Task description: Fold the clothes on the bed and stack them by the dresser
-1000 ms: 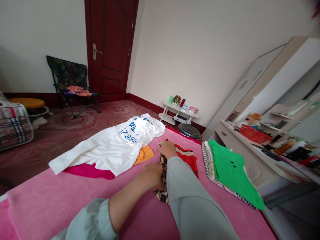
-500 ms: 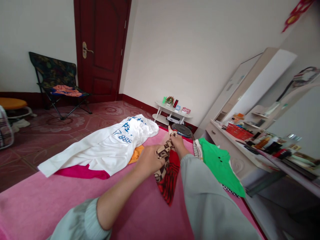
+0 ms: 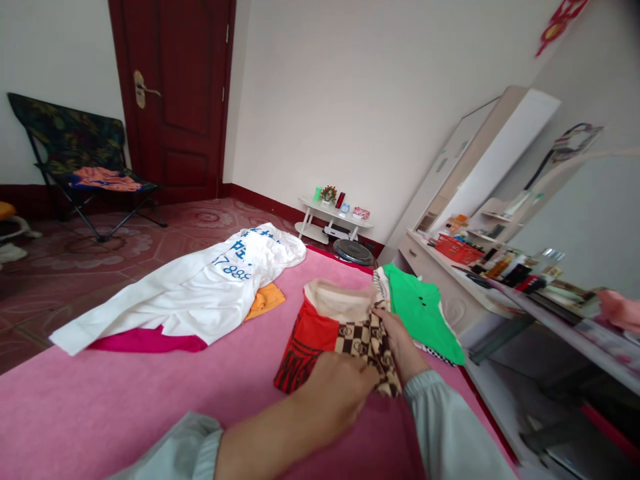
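A folded shirt [image 3: 315,327], part red with black stripes and part beige and brown checks, lies spread on the pink bed cover [image 3: 240,393]. Its pale neckline faces away from me. My left hand [image 3: 337,387] is closed at the shirt's near edge, its curled fingers hiding some of the cloth. At the right side of the shirt, my right hand [image 3: 397,337] grips the checked edge. Just beyond that hand sits a stack of folded clothes with a green top [image 3: 425,300] uppermost.
A white long-sleeved top [image 3: 200,293] covers magenta and orange cloth [image 3: 265,300] on the left. To the right stands a dressing table with a red basket [image 3: 457,249] and bottles. A folding chair [image 3: 100,160], a door [image 3: 185,100] and a low white stand [image 3: 330,210] are farther off.
The shirt has gone from a bunched, narrow fold between both hands to lying spread flat. My left hand has moved toward me and right; my right hand has shifted right and nearer. The view has turned slightly right.
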`<move>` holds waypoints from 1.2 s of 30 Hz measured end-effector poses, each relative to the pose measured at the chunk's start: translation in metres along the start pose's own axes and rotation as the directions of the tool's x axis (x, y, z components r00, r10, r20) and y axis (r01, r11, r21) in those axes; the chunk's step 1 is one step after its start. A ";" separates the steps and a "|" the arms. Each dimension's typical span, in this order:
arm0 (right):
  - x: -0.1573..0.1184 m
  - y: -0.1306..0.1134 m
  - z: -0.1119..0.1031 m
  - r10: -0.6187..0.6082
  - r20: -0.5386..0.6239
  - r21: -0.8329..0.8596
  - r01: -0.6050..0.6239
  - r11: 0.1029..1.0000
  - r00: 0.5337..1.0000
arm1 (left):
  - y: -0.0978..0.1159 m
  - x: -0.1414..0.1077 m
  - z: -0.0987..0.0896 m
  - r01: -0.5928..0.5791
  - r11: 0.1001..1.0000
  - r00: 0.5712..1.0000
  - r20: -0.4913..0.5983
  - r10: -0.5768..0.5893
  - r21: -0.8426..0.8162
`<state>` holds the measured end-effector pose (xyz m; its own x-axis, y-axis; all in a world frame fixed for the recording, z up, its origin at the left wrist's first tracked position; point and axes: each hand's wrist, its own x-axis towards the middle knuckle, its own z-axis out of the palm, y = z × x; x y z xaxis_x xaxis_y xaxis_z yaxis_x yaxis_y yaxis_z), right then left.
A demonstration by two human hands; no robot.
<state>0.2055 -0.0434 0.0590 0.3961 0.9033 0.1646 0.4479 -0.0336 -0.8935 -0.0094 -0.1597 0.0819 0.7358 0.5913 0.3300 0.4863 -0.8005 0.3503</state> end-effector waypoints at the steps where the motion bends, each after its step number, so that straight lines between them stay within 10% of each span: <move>1: -0.008 0.014 -0.009 0.025 -0.008 -0.002 -0.025 1.000 1.000 | 0.005 -0.003 0.015 -0.059 0.998 0.997 0.048 0.059 0.004; 5: -0.032 0.048 -0.034 0.005 -0.079 -0.002 -0.005 1.000 0.997 | 0.019 -0.016 0.043 -0.213 0.977 0.971 0.105 0.214 -0.022; 11: -0.077 0.040 -0.026 -0.425 -0.072 -0.277 0.391 0.878 0.902 | 0.010 -0.012 0.028 -0.047 0.989 0.995 0.086 0.060 -0.143; 15: -0.097 0.037 -0.013 -0.477 0.040 -0.310 0.465 0.829 0.878 | -0.021 0.000 0.020 0.189 0.981 0.982 -0.002 -0.189 -0.037; 21: -0.096 0.047 -0.007 -0.480 0.214 -0.336 0.525 0.782 0.851 | -0.086 0.005 0.021 0.541 0.841 0.832 -0.155 -0.532 0.018; 36: -0.118 0.017 0.001 -0.532 0.366 -0.144 0.611 0.778 0.764 | -0.184 0.072 0.035 0.594 0.722 0.707 -0.196 -0.679 -0.354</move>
<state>0.1657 -0.1503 0.0238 -0.2293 0.8643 0.4476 0.7059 0.4643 -0.5349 -0.0295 0.0271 0.0106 0.0980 0.9810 0.1676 0.6213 -0.1918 0.7597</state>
